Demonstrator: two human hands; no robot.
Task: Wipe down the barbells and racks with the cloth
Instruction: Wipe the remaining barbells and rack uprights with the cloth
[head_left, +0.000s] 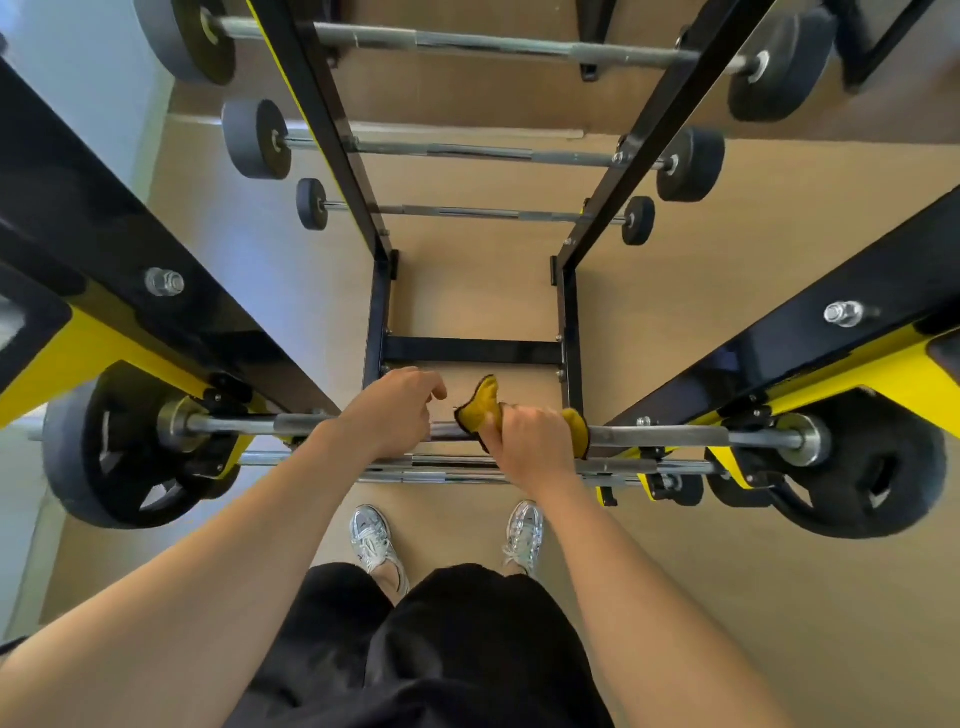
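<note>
A steel barbell (675, 435) with black plates at both ends lies across the black-and-yellow rack (810, 343) right in front of me. My right hand (535, 441) presses a yellow cloth (480, 408) with a dark edge around the bar's middle. My left hand (395, 410) rests on the same bar just to the left of the cloth, fingers curled over it. More barbells (467, 470) sit lower on the rack beneath this one.
A second black rack (322, 119) stands beyond, holding three barbells (467, 151) with grey plates. Its base frame (470, 351) sits on the tan floor. My feet in silver shoes (371, 538) stand close to the near rack. A pale wall runs at left.
</note>
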